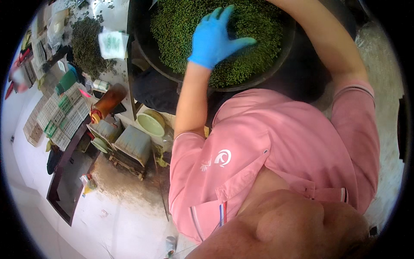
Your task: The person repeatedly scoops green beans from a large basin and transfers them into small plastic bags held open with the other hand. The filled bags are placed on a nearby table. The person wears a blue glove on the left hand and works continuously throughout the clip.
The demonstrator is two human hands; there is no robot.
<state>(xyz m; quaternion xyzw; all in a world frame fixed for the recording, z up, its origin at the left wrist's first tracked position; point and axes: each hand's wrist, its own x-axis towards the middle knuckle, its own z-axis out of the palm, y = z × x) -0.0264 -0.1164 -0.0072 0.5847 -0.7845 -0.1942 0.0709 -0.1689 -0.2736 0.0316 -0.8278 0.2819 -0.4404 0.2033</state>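
Note:
My left hand (212, 43) wears a blue rubber glove and is spread palm-down over a heap of small green, plant-like pellets (249, 69). Its thumb stands well apart from the fingers, and I see nothing held in it. Whether the fingertips press into the pellets cannot be made out. A wide dark round pan (262, 80) holds the heap, close in front of my body. My right forearm reaches up past the picture's top edge, so my right hand is out of view.
Left of the pan, a table carries a pile of dark pellets (87, 45) and a white printed packet (113, 44). Plastic baskets (63, 118), a brown cylinder (111, 98), a grey metal bin (133, 140) and a pale green basin (151, 124) stand lower left.

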